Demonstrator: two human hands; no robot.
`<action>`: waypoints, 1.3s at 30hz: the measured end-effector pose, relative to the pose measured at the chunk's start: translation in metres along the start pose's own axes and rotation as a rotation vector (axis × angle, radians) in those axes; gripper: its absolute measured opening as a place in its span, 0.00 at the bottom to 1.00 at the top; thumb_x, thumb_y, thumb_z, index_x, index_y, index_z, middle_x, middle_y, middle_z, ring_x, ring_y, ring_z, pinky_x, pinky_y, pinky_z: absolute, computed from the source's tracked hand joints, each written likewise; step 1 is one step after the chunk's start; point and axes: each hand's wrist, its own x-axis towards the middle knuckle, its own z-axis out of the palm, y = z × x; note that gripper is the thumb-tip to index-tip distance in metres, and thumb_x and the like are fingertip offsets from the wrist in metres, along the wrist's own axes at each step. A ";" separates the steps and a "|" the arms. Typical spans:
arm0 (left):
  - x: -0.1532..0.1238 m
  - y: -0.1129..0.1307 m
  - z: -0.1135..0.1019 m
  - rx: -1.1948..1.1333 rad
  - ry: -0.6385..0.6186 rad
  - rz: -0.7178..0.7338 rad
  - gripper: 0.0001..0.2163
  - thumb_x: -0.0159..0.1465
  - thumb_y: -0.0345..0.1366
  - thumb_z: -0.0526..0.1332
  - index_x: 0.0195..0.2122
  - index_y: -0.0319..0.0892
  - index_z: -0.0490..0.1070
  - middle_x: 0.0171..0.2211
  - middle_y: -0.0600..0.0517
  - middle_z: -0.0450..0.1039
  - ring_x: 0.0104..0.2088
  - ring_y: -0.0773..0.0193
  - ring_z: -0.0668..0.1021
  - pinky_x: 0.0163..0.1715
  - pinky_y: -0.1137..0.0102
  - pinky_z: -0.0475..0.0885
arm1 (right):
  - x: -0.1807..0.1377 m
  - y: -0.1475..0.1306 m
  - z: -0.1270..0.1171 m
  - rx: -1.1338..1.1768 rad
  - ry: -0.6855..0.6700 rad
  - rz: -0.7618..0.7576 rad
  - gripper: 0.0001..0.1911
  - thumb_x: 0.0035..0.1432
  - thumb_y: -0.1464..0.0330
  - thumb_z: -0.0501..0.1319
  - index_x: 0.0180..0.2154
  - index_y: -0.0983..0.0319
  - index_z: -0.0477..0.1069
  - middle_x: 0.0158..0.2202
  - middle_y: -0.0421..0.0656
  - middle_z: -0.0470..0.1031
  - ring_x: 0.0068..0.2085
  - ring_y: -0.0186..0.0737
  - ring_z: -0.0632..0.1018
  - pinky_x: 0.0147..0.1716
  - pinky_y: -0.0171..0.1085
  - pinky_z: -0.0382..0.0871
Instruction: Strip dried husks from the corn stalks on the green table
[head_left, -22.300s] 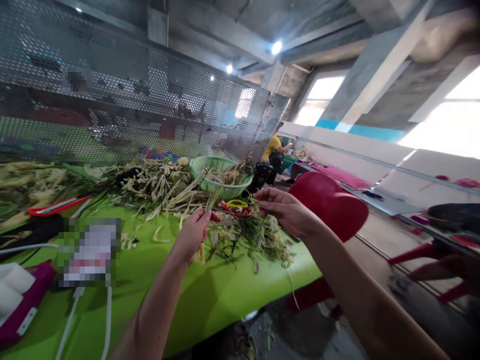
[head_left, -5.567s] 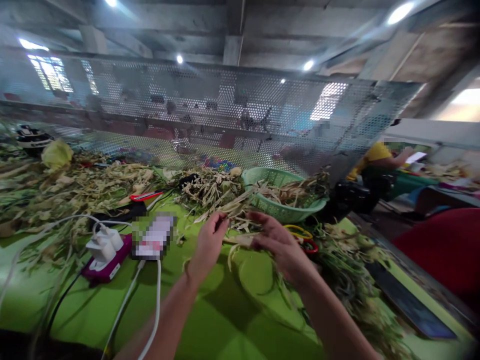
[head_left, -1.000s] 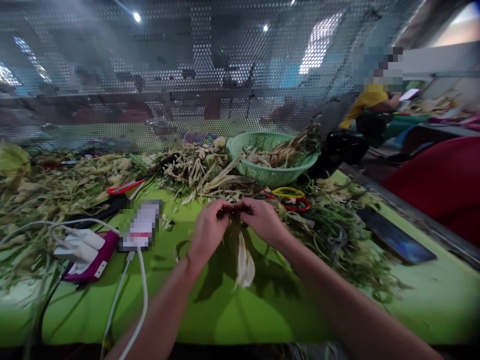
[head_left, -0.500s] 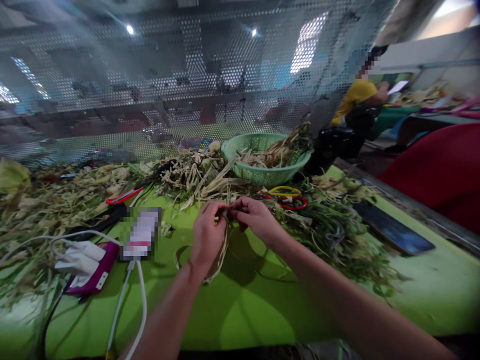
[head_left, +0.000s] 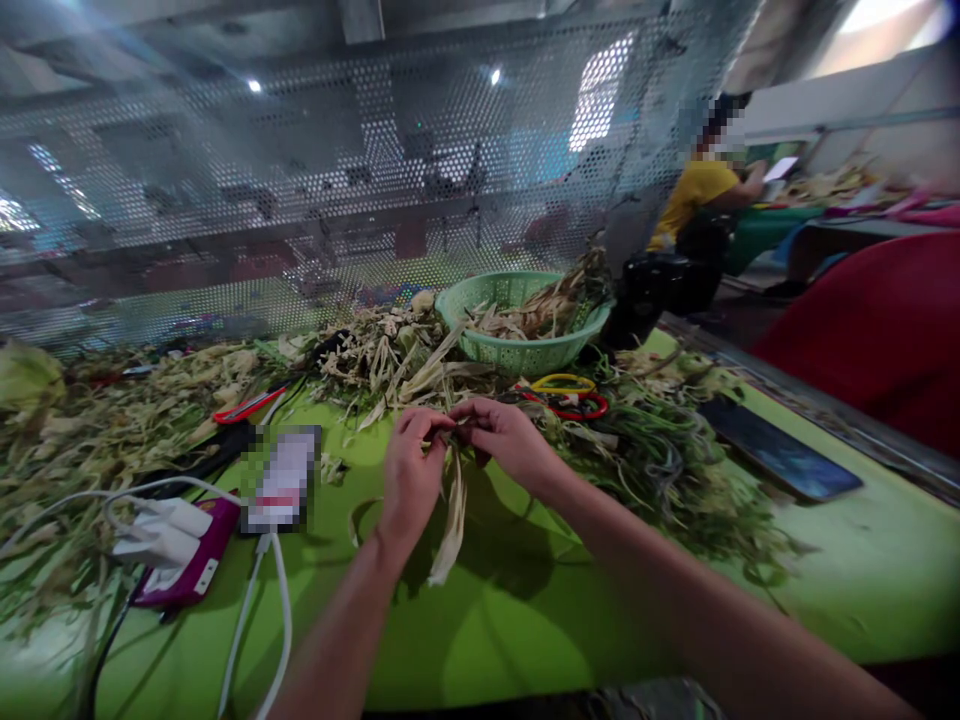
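Fingertips of my left hand [head_left: 414, 465] and my right hand [head_left: 504, 440] meet over the green table [head_left: 480, 640]. Both hands are closed in a pinch on a strip of dried plant fibre [head_left: 451, 530], pale and husk-like. Its flat loose end hangs down toward me between my wrists. The pinched part is mostly hidden by my fingers. Just beyond my hands lies a heap of dry husk strips [head_left: 431, 375]. Scissors with red and yellow handles [head_left: 574, 397] rest to the right of my right hand.
A green plastic basket [head_left: 517, 355] holds dry husks. On the left are a red cutter [head_left: 251, 404], a phone [head_left: 289, 475] on a cable, and a purple power strip [head_left: 202, 570]. A dark phone [head_left: 780, 450] lies right. A person in yellow [head_left: 694, 195] sits beyond.
The hanging end of the husk strip has swung to the right and now shows its broad side. My hands stay together, pinching it. The whole view has shifted slightly.
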 end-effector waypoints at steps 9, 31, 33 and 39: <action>0.002 -0.006 -0.001 -0.132 -0.042 -0.176 0.07 0.56 0.25 0.58 0.34 0.42 0.72 0.34 0.51 0.73 0.37 0.64 0.74 0.41 0.68 0.70 | 0.004 0.007 -0.004 0.053 -0.026 0.084 0.10 0.44 0.68 0.65 0.31 0.63 0.70 0.25 0.38 0.72 0.24 0.31 0.71 0.19 0.29 0.67; 0.000 0.003 0.001 -0.186 -0.105 -0.347 0.08 0.52 0.22 0.56 0.29 0.40 0.71 0.28 0.53 0.73 0.31 0.65 0.74 0.36 0.70 0.69 | -0.005 -0.005 -0.005 -0.484 0.205 -0.250 0.04 0.51 0.73 0.57 0.31 0.60 0.68 0.28 0.39 0.70 0.25 0.33 0.68 0.26 0.32 0.62; 0.001 0.004 0.000 -0.155 -0.089 -0.329 0.07 0.53 0.23 0.56 0.28 0.40 0.71 0.28 0.53 0.73 0.31 0.65 0.73 0.36 0.70 0.68 | -0.003 -0.003 -0.003 -0.256 0.149 -0.160 0.03 0.50 0.71 0.58 0.31 0.60 0.67 0.25 0.37 0.67 0.24 0.33 0.68 0.23 0.32 0.62; 0.002 0.007 -0.003 -0.138 -0.073 -0.341 0.07 0.54 0.23 0.56 0.28 0.40 0.71 0.27 0.53 0.74 0.30 0.66 0.74 0.35 0.70 0.69 | 0.000 -0.008 -0.005 -0.023 0.080 -0.020 0.09 0.43 0.72 0.58 0.32 0.62 0.68 0.24 0.36 0.65 0.23 0.31 0.66 0.21 0.31 0.62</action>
